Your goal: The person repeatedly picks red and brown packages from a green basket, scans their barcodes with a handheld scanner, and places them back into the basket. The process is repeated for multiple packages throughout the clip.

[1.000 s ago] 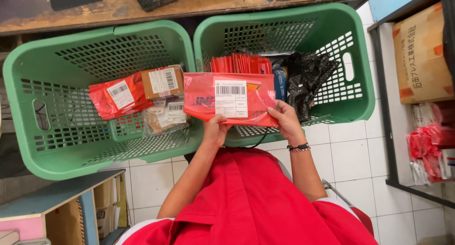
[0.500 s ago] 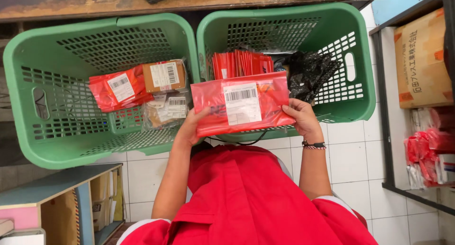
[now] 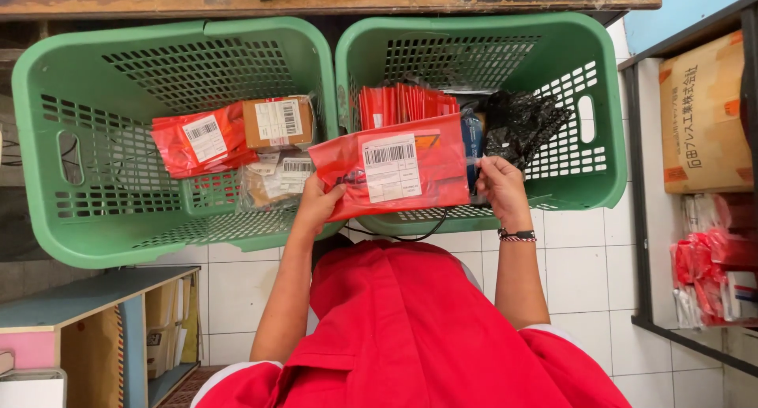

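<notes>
Presently both hands, left hand and right hand, grip the red labelled mailer bag by its ends, above the rims between two green baskets; a slack pinch could drop it at 6 o'clock onto the tiled floor.

Bright even overhead light, soft shadows under the green plastic baskets, sharp focus throughout, slight wide-angle edge bending.

- This looks like a parcel sorting room, like in a small mail shop.
- Two green baskets at 12 o'clock hold red mail bags with white sticker labels.
- A shelf at 3 o'clock holds a cardboard box and more red packs.
- The floor has white tiles.
</notes>
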